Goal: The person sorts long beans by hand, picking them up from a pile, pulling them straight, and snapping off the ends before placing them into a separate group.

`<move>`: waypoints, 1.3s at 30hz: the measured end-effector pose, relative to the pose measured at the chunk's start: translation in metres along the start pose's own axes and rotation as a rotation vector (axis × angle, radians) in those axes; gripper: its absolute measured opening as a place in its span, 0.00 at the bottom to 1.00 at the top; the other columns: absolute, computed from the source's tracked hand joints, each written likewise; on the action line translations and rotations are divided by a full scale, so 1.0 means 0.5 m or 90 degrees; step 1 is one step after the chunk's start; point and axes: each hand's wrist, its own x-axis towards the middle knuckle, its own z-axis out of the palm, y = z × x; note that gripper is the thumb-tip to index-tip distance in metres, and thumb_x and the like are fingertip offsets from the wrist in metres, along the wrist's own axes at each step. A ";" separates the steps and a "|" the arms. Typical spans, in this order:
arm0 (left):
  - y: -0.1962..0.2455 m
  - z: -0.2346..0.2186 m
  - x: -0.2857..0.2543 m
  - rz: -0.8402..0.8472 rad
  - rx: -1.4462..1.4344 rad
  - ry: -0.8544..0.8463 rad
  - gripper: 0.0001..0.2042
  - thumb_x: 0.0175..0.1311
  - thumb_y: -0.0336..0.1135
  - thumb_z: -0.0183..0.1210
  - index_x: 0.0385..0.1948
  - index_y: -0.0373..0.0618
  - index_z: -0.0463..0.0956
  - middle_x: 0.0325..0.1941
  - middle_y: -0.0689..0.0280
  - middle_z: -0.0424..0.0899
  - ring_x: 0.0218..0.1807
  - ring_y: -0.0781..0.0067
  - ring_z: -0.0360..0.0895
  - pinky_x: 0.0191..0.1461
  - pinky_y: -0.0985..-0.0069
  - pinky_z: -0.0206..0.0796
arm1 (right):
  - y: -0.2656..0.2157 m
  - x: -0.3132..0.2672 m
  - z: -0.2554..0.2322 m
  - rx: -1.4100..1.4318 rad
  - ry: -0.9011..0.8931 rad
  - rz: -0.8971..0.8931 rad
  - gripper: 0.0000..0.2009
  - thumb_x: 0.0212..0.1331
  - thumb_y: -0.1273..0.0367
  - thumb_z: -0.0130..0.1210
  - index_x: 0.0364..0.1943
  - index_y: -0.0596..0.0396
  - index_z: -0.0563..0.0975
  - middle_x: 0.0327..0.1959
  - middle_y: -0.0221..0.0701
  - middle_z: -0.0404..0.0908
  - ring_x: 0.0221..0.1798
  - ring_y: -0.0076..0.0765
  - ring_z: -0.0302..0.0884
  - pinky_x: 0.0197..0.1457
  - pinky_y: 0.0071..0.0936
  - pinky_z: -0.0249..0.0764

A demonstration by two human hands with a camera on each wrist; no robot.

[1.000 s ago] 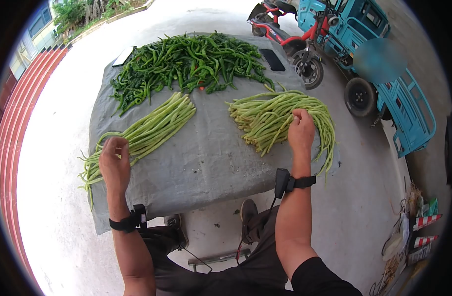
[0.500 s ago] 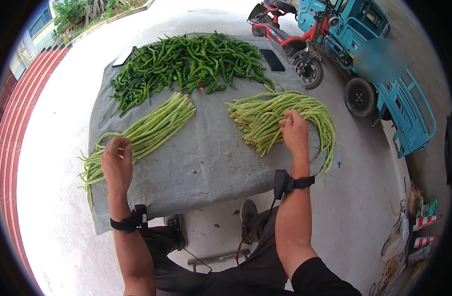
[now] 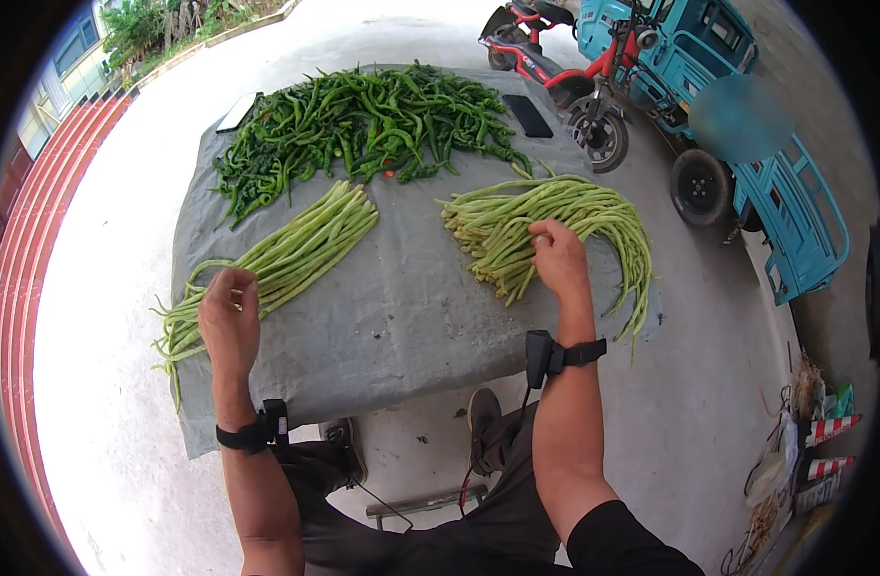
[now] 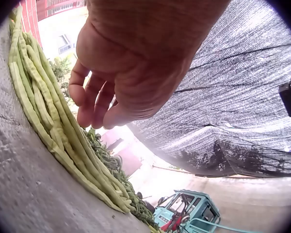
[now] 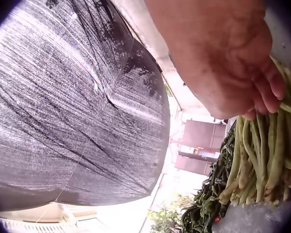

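In the head view, my left hand point(image 3: 231, 322) hangs with loosely curled fingers over the lower part of the left bundle of long green beans point(image 3: 310, 240). The left wrist view shows that hand point(image 4: 131, 68) with nothing in its fingers and the beans point(image 4: 53, 116) beside it. My right hand point(image 3: 563, 261) is over the front of the larger right bean pile point(image 3: 517, 216), fingers loosely bent. In the right wrist view its fingertips point(image 5: 276, 92) are close to the beans point(image 5: 262, 150); whether they touch a bean cannot be told.
Green peppers point(image 3: 363, 120) are heaped at the back of the grey cloth point(image 3: 402, 317). A white phone-like object point(image 3: 237, 112) and a dark phone point(image 3: 527, 116) flank them. Beyond are a red scooter point(image 3: 555, 77) and a teal three-wheeler point(image 3: 785, 216). A dark strap encircles each wrist.
My right hand has moved left across the front of the right bean pile. My left hand has shifted slightly to the right. Both bean bundles look much the same.
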 end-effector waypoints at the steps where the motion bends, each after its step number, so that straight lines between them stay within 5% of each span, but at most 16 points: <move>1: 0.000 0.000 0.000 -0.001 -0.001 0.000 0.03 0.68 0.24 0.63 0.40 0.38 0.83 0.37 0.61 0.88 0.34 0.69 0.85 0.39 0.71 0.74 | 0.005 0.002 0.002 0.028 0.002 0.005 0.12 0.68 0.72 0.56 0.51 0.52 0.87 0.44 0.44 0.90 0.47 0.54 0.89 0.52 0.47 0.81; 9: 0.004 0.005 -0.001 0.014 -0.008 0.012 0.03 0.67 0.23 0.63 0.40 0.38 0.83 0.36 0.61 0.88 0.34 0.69 0.85 0.39 0.71 0.74 | -0.084 -0.022 -0.031 0.338 0.028 0.021 0.15 0.66 0.80 0.54 0.52 0.57 0.86 0.41 0.34 0.89 0.38 0.27 0.87 0.39 0.31 0.82; 16: 0.022 0.013 -0.006 0.003 -0.027 -0.030 0.04 0.68 0.23 0.63 0.41 0.38 0.84 0.37 0.63 0.88 0.34 0.72 0.84 0.40 0.73 0.74 | -0.183 -0.066 0.040 0.347 -0.019 -0.142 0.13 0.61 0.82 0.59 0.50 0.58 0.82 0.42 0.32 0.86 0.41 0.28 0.86 0.47 0.29 0.84; 31: 0.073 0.029 -0.024 0.067 -0.125 -0.074 0.05 0.64 0.21 0.65 0.39 0.40 0.82 0.38 0.63 0.86 0.33 0.70 0.85 0.36 0.72 0.73 | -0.306 -0.186 0.151 0.171 0.015 -0.403 0.12 0.59 0.79 0.67 0.45 0.54 0.79 0.39 0.35 0.77 0.39 0.42 0.84 0.41 0.39 0.79; 36: 0.129 0.040 -0.051 0.004 -0.315 -0.248 0.11 0.67 0.24 0.69 0.50 0.42 0.83 0.42 0.71 0.88 0.39 0.80 0.82 0.42 0.78 0.72 | -0.332 -0.215 0.176 0.181 -0.037 -0.431 0.12 0.59 0.79 0.67 0.45 0.54 0.80 0.39 0.35 0.76 0.40 0.43 0.82 0.42 0.40 0.78; 39: 0.126 0.062 -0.061 0.036 -0.393 -0.252 0.13 0.70 0.24 0.68 0.54 0.42 0.82 0.46 0.71 0.88 0.42 0.81 0.82 0.46 0.78 0.75 | -0.342 -0.224 0.185 0.213 -0.062 -0.432 0.12 0.59 0.80 0.67 0.44 0.54 0.81 0.39 0.35 0.76 0.39 0.43 0.82 0.41 0.40 0.78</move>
